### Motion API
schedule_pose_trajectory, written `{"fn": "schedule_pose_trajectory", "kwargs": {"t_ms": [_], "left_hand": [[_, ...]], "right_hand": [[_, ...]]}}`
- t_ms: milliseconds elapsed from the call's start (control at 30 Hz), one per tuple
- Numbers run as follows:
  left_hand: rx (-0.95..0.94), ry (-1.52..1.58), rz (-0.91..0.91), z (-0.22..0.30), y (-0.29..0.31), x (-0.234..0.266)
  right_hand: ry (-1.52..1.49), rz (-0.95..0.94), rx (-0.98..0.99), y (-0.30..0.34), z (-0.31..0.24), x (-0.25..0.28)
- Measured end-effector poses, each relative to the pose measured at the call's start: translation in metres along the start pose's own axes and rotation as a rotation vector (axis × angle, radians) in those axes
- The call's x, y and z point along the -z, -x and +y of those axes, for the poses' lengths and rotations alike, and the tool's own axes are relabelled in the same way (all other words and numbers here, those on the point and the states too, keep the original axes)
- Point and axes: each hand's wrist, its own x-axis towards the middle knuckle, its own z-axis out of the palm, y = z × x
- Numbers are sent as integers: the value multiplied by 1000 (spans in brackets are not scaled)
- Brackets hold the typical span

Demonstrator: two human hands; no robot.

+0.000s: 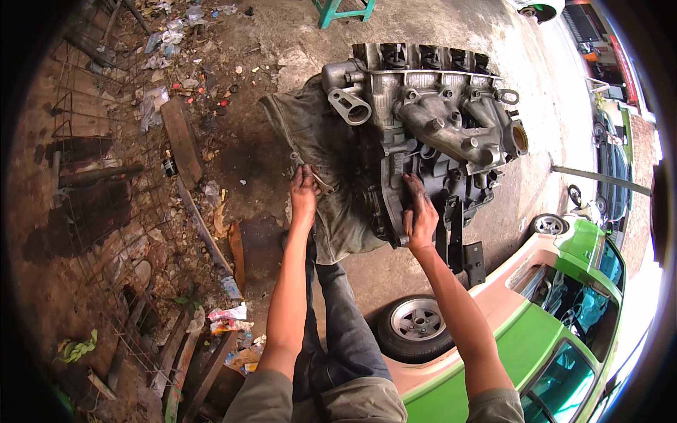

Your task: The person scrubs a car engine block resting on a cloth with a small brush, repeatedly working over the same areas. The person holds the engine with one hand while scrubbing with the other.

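My left hand (305, 194) is closed around the middle of a wrench (324, 185). One ring-shaped end sticks out past the fingertips, and the other end shows to the right of the hand. A large metal engine (451, 120) stands in front of me, with a cast manifold on its upper right side. My right hand (421, 215) rests against the engine's near lower side, its darkened fingers stretched out along the casing. No tool shows in that hand. Beneath the engine's left side lies a dark, oily cloth (345, 229).
On the left, littered soil holds wood planks (182, 141), plastic scraps and wire mesh. A green and pink car (486, 331) stands close at the right, its wheel (417, 319) near my legs. A green stool (345, 10) is at the far edge. A metal bracket (474, 263) juts from the engine.
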Motion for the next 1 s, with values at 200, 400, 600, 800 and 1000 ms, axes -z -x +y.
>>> {"fn": "schedule_pose_trajectory", "kwargs": {"t_ms": [200,400,600,800,1000], "left_hand": [[-6,-383,-15,-18,-23,-34],[-12,-497,-233,-17,-24,-32],[-80,-432,-67,-23,-19,-32],[-149,-401,-22,-32,-22,-34],[-20,-93,-98,-35,-24,-39]], "right_hand": [[-2,-4,5,0,1,0],[-5,-11,-23,0,-1,2],[3,-17,-25,-1,-3,3],[4,-22,-30,-2,-5,3],[7,-21,-28,-2,-5,3]]}}
